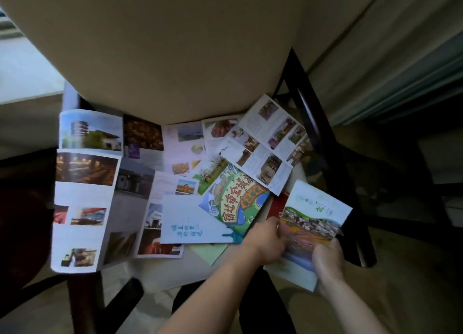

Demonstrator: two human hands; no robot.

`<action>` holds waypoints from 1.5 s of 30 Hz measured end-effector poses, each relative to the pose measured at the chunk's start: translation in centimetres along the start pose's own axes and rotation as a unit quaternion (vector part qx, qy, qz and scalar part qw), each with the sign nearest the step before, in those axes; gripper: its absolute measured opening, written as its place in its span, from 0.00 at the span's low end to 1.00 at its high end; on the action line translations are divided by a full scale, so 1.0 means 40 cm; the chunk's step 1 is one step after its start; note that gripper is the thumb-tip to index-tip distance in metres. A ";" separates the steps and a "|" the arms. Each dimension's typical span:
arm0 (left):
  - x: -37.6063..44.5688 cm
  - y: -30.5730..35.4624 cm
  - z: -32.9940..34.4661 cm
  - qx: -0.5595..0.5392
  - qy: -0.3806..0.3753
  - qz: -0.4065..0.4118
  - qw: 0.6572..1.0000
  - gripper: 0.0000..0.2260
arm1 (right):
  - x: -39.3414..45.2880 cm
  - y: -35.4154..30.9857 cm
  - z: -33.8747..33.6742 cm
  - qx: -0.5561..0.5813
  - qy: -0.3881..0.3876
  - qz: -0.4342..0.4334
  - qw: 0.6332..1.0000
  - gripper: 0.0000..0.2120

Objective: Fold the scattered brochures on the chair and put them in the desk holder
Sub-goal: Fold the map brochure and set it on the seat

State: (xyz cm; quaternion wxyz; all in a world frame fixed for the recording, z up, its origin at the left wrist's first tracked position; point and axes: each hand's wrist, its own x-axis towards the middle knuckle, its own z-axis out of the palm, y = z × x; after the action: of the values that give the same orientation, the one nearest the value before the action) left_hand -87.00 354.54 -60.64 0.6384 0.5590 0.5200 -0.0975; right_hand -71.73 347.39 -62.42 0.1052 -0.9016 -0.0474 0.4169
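Chair [175, 58] strewn with open brochures [82, 191]; left hand [266, 242] and right hand [328, 261] pinch one folded brochure [315, 218], which could slip off the seat edge

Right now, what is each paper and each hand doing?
Left hand: grips the green brochure's left edge.
Right hand: grips its lower edge.
Green brochure: folded, held above the chair.
Cartoon map brochure: folded, lying on the seat.
Big photo brochure: unfolded, hanging over the seat edge.
Chair: upright.
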 end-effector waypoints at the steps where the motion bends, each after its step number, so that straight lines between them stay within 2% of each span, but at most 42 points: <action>1: 0.009 -0.014 0.015 0.011 -0.002 -0.012 1.000 0.15 | 0.009 0.010 0.022 -0.016 0.003 -0.002 1.000 0.21; 6: 0.053 -0.082 0.066 0.052 0.013 -0.023 0.998 0.21 | 0.085 0.028 0.124 -0.011 0.020 0.005 1.000 0.21; 9: 0.091 -0.100 0.083 0.094 0.018 0.007 0.995 0.25 | 0.127 0.029 0.161 -0.015 0.022 0.008 1.000 0.20; 12: 0.137 -0.102 0.096 0.182 0.035 0.046 0.982 0.27 | 0.149 0.034 0.183 -0.015 0.043 -0.027 0.999 0.23; 15: 0.180 -0.102 0.114 0.297 0.053 0.068 0.951 0.28 | 0.150 0.042 0.192 -0.052 0.078 -0.058 0.994 0.27; 19: 0.201 -0.122 0.144 0.424 0.092 0.091 0.897 0.33 | 0.135 0.060 0.201 -0.124 0.100 -0.122 0.980 0.43; 21: 0.200 -0.147 0.161 0.473 0.092 0.113 0.869 0.33 | 0.122 0.077 0.205 -0.174 0.107 -0.174 0.963 0.45; 24: 0.204 -0.183 0.182 0.486 0.096 0.121 0.860 0.30 | 0.116 0.104 0.203 -0.280 0.118 -0.268 0.914 0.40; 26: 0.204 -0.196 0.198 0.495 0.106 0.115 0.855 0.29 | 0.120 0.124 0.198 -0.321 0.093 -0.288 0.897 0.38; 33: 0.222 -0.195 0.224 0.528 0.102 0.086 0.839 0.27 | 0.141 0.124 0.192 -0.369 0.072 -0.299 0.877 0.37; 36: 0.206 -0.158 0.202 0.554 0.081 0.082 0.825 0.28 | 0.129 0.075 0.167 -0.345 0.092 -0.296 0.886 0.31; 38: 0.190 -0.116 0.169 0.530 0.088 0.097 0.838 0.28 | 0.114 0.013 0.150 -0.260 0.132 -0.327 0.899 0.27; 41: 0.163 -0.070 0.070 0.435 0.159 0.134 0.876 0.19 | 0.093 -0.118 0.141 -0.160 0.117 -0.430 0.881 0.33; 43: 0.140 -0.068 -0.011 0.380 0.201 0.138 0.892 0.14 | 0.091 -0.207 0.154 -0.213 0.053 -0.467 0.856 0.41; 45: 0.116 -0.089 -0.083 0.331 0.225 0.132 0.907 0.12 | 0.089 -0.278 0.183 -0.295 -0.009 -0.456 0.840 0.45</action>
State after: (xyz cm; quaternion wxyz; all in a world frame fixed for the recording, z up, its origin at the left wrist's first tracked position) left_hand -89.32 358.10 -65.84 0.2897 0.8090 0.5090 -0.0503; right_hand -74.98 359.94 -67.14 0.0116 -0.7625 -0.5750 0.2963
